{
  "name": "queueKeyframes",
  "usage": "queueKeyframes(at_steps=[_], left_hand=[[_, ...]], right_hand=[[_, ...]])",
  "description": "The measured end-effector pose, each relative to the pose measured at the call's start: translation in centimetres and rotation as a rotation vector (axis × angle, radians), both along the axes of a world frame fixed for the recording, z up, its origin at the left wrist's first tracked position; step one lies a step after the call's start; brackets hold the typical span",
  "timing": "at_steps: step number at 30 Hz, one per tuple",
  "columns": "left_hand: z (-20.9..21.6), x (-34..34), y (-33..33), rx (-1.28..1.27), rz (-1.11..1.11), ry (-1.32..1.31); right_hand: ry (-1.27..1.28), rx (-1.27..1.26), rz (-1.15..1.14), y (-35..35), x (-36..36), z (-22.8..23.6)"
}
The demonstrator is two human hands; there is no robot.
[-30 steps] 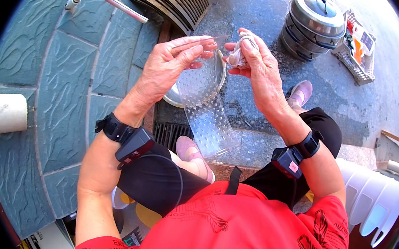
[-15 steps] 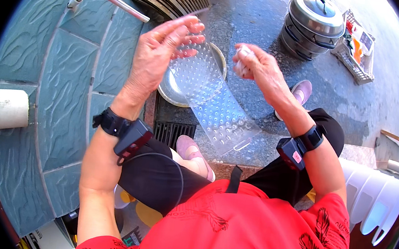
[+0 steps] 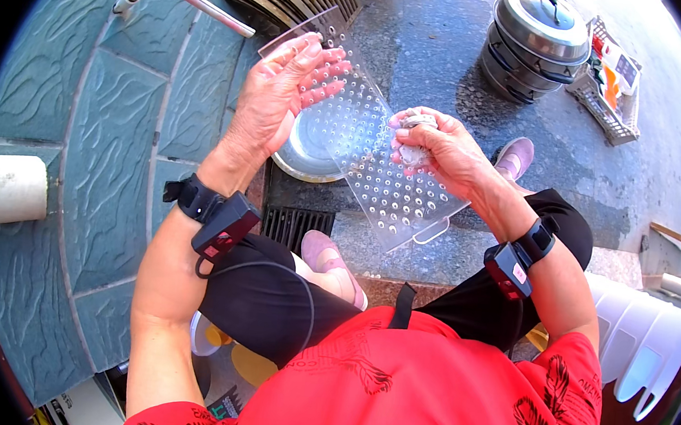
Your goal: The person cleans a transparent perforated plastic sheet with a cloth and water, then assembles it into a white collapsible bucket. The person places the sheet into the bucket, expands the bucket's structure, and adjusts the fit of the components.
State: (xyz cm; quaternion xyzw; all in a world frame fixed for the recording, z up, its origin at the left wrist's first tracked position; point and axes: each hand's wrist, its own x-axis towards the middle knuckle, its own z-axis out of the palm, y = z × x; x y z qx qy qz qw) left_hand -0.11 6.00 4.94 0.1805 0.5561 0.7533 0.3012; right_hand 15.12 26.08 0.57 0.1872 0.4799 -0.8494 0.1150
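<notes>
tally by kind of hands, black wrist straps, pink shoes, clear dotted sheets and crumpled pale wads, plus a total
Hands: 2 (left hand, right hand)
Black wrist straps: 2 (left strap, right strap)
Pink shoes: 2 (left shoe, right shoe)
Clear dotted sheet: 1
Crumpled pale wad: 1
Total: 8

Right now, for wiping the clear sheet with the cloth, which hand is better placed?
Probably the right hand: it holds the bunched cloth close to the sheet's edge, though contact is unclear. The left hand holds the sheet near its far end.
</notes>
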Motion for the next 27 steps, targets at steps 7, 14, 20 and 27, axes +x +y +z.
queueKeyframes(at_steps=[7,14,20,27], left_hand=[[-0.6,1.5,0.4,-0.143,-0.098,-0.247],[-0.6,4.1,1.0,-0.381,-0.244,-0.241],[-0.2,2.6,1.0,-0.318,-0.049,-0.018],[0.1,0.4,-0.1,-0.309,0.112,0.284]], right_hand=[[0.047,-0.092,-0.219,0.1,-0.4,-0.6],[0.169,-0.014,-0.305,0.1,-0.8,-0.8],[0.106,0.001,-0.298,0.4,-0.6,-0.8],[0.073,0.231,-0.231,0.9,-0.3,0.4]])
